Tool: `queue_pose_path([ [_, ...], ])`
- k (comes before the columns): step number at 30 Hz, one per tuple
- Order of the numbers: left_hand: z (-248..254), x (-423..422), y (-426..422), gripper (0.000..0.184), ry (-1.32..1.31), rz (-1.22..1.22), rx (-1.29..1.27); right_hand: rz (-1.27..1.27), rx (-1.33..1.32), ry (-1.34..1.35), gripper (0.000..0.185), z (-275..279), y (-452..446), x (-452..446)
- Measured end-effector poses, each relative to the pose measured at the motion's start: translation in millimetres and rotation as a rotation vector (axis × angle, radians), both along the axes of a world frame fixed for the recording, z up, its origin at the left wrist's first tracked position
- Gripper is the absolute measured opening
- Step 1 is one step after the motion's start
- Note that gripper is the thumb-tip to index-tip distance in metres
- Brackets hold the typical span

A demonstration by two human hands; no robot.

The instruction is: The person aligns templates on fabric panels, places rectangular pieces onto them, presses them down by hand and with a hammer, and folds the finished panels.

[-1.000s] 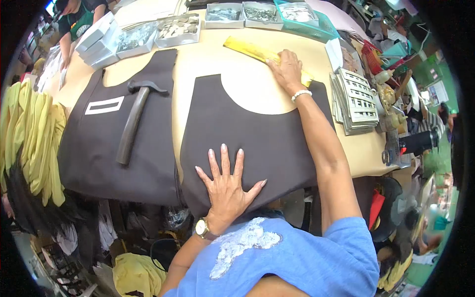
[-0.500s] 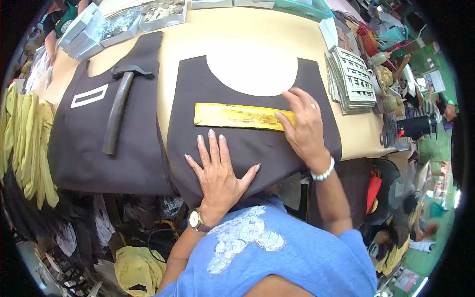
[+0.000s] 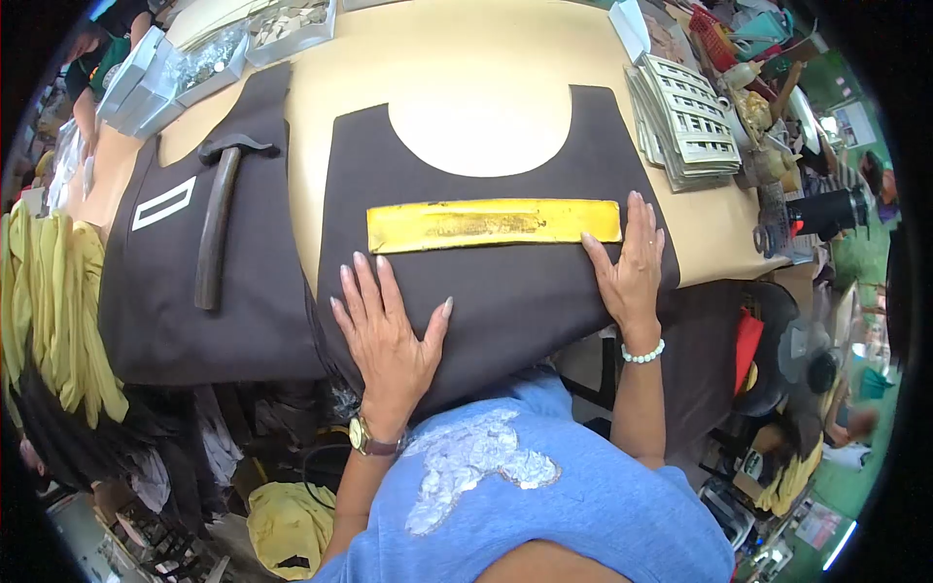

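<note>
A dark brown cut piece with a curved neckline (image 3: 466,301) lies flat on the table before me. Across it rests a long yellow strip (image 3: 486,223) with worn, smudged markings along its middle. My left hand (image 3: 389,345) is flat on the dark piece, fingers spread, just below the strip's left end. At the other end, my right hand (image 3: 630,267) lies with fingers stretched out; its thumb touches the strip's lower right corner. To the left, a hammer (image 3: 216,223) lies on a second dark piece (image 3: 258,282), beside a white rectangular frame (image 3: 163,204).
Stacked slotted cards (image 3: 692,126) stand at the right. Boxes of small parts (image 3: 209,63) line the far left edge. Yellow cloth pieces (image 3: 58,301) hang at the left. Another person's arm (image 3: 86,117) shows at the upper left. A black cylindrical object (image 3: 826,211) is at the far right.
My right hand has moved right and flattened out, uncovering the strip's right end. My left hand has shifted slightly left in view. The camera view has also moved a little.
</note>
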State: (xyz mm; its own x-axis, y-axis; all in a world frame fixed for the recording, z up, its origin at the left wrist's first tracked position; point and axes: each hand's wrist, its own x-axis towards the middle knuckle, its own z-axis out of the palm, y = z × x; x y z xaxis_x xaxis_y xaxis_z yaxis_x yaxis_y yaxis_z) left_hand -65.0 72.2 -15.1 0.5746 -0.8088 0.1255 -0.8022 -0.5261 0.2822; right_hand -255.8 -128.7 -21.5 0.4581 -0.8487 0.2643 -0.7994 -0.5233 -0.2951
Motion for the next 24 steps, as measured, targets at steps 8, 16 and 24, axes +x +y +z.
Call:
queue_pose_path([
  [8, 44.0, 15.3, -16.5, 0.068, -0.042, -0.029, -0.114, -0.054, -0.130, -0.236, 0.044, 22.0, 4.5, 6.5],
  [16, 3.9, 34.8, -45.5, 0.058, -0.073, -0.054, -0.266, -0.189, 0.011, -0.451, 0.034, 11.5, -1.8, 18.6],
  [24, -3.7, 33.4, -32.8, 0.054, -0.041, 0.088, -0.346, -0.186, 0.072, -0.594, 0.032, 0.2, -4.6, 9.5],
])
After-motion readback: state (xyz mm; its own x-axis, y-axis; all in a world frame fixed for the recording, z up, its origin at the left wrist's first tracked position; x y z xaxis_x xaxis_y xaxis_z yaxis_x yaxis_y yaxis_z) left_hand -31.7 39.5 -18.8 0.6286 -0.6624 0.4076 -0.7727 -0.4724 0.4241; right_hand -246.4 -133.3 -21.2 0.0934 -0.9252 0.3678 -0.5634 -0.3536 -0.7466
